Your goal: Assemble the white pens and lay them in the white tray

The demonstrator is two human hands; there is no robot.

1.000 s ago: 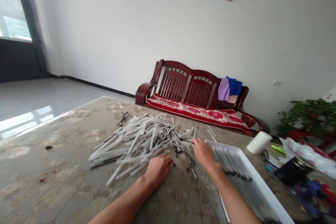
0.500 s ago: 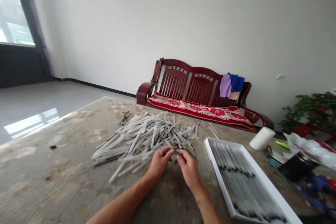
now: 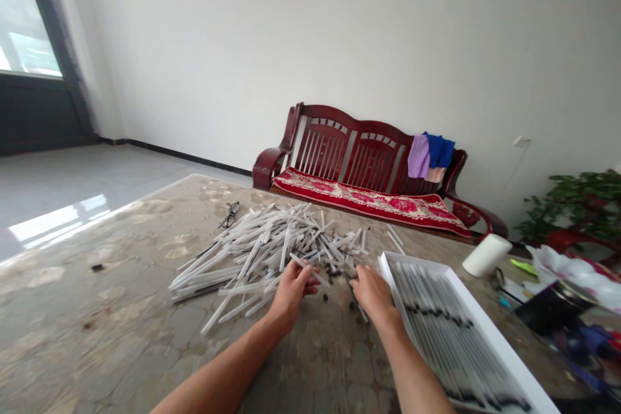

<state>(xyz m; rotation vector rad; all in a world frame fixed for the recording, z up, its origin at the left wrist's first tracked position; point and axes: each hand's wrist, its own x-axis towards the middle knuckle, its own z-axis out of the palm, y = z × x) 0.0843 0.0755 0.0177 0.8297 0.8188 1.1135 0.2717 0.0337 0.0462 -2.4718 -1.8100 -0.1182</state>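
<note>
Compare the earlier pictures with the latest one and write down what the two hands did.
The hands, together half a second ago, have moved apart. The left hand went left, keeping a white plastic tube in its fingers. The right hand let go and went right, near dark pieces. The pile of tubes and white tray stayed put.

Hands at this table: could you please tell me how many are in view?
2. The left hand is at the near edge of the pile of white tubes, its fingers against one tube; the right hand is beside the white tray.
</note>
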